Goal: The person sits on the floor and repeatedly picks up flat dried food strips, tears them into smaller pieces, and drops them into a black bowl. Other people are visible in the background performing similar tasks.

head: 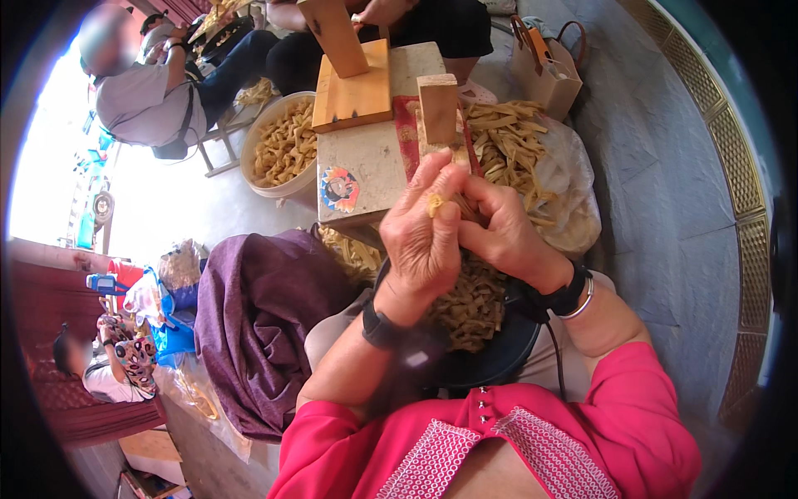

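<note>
My left hand (424, 231) is closed around a small yellowish piece of dried plant strip (435, 204), which pokes out between its fingers. Touching it from the right, my right hand (508, 231) has its thumb and fingertips pinched together; what they grip is mostly hidden. Both hands are above a dark basin (520, 349) on the lap, holding many short brown folded pieces (471, 305). Just beyond the fingers stands an upright wooden block (438, 109) on a red patterned cloth (406, 134), at the edge of a worn low table (361, 156).
A wooden stand (352, 93) sits on the table's far part. Left of it is a white bucket (249, 156) of knotted pieces. Long dried strips (508, 140) lie on a plastic bag (570, 199) at right. Purple cloth (268, 324) is beside my left arm. Other people sit nearby.
</note>
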### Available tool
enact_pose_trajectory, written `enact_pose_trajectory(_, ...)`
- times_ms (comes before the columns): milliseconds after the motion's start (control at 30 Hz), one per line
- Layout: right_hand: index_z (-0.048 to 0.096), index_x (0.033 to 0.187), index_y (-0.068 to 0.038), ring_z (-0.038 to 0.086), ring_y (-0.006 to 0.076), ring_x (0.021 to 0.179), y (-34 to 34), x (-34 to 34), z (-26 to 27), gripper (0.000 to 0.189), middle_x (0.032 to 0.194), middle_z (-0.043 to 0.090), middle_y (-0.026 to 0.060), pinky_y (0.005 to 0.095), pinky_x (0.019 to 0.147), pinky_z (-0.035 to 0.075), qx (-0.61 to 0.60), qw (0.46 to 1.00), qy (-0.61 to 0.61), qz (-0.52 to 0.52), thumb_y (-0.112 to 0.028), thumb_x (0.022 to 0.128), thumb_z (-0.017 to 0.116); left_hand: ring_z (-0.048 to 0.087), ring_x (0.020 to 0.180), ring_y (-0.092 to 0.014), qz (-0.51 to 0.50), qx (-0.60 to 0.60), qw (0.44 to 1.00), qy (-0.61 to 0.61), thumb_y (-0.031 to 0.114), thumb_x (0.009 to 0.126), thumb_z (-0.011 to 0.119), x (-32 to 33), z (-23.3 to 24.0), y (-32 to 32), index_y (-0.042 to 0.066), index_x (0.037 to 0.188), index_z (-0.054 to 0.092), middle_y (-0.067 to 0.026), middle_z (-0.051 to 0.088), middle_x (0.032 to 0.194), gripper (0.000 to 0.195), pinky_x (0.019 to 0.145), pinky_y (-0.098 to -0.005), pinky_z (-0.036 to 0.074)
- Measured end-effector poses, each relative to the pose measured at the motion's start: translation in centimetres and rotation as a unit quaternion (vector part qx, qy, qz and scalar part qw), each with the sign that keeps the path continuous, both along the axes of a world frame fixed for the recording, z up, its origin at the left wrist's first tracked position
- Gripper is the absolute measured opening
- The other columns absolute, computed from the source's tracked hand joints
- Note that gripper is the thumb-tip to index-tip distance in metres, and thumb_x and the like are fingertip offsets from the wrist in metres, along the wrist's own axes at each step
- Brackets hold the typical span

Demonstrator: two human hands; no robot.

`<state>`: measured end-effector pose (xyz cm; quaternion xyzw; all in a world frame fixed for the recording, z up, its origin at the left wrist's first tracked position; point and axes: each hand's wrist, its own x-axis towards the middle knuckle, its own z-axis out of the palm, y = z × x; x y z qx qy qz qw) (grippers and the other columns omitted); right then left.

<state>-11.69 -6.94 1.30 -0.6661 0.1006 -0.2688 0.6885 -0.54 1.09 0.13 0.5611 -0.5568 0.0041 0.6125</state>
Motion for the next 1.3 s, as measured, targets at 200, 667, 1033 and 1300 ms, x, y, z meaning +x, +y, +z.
enact_pose_trajectory(200, 0.062, 0.101, 0.003, 0.06, 0.0093, 0.077, -0.8, -0.1, -1.5, 0.019, 0.082, 0.066, 0.0111, 0.0306, 0.066, 0.049, -0.122, 0.984, 0.06, -0.119, -0.014, 0.094, 0.056, 0.049, 0.125, -0.027, -0.076, 0.122, 0.951, 0.273, -0.003, 0.076, 0.048, -1.1, 0.2, -0.4, -0.009, 0.119, 0.059, -0.021, 0.048, 0.139, 0.044, 0.102, -0.0337, 0.038)
enact_pose_trajectory(667, 0.053, 0.079, -0.009, 0.025, 0.0038, 0.04, -3.8, -1.5, -1.7, 0.018, 0.052, 0.03, -0.0074, 0.0225, 0.04, 0.02, 0.378, 0.883, 0.12, 0.251, -0.02, 0.092, 0.052, 0.061, 0.081, -0.038, -0.093, 0.092, 0.981, -0.14, -0.003, 0.071, 0.053, 1.1, 1.4, 0.3, 0.0, 0.081, 0.057, -0.0182, 0.062, 0.089, 0.011, 0.072, -0.041, 0.05)
enact_pose_trajectory(1033, 0.06, 0.104, -0.001, 0.043, 0.0027, 0.054, -3.9, -2.2, -2.4, 0.015, 0.073, 0.056, -0.0009, 0.0199, 0.043, 0.033, 0.206, 0.969, 0.03, 0.132, -0.008, 0.09, 0.06, 0.059, 0.057, -0.022, 0.02, 0.269, 0.955, 0.121, 0.002, 0.079, 0.061, 0.7, 0.6, 0.1, 0.0, 0.077, 0.058, -0.0129, 0.062, 0.067, 0.005, 0.055, -0.0337, 0.047)
enact_pose_trajectory(1300, 0.063, 0.104, -0.005, 0.039, 0.003, 0.051, -3.2, -2.3, -2.9, 0.014, 0.07, 0.052, -0.0019, 0.0175, 0.042, 0.027, 0.463, 0.876, -0.038, 0.129, -0.012, 0.092, 0.06, 0.06, 0.059, -0.027, 0.059, 0.16, 0.983, -0.063, 0.002, 0.074, 0.067, 0.3, 0.6, -0.4, 0.002, 0.077, 0.056, -0.0117, 0.056, 0.064, 0.011, 0.056, -0.0348, 0.047)
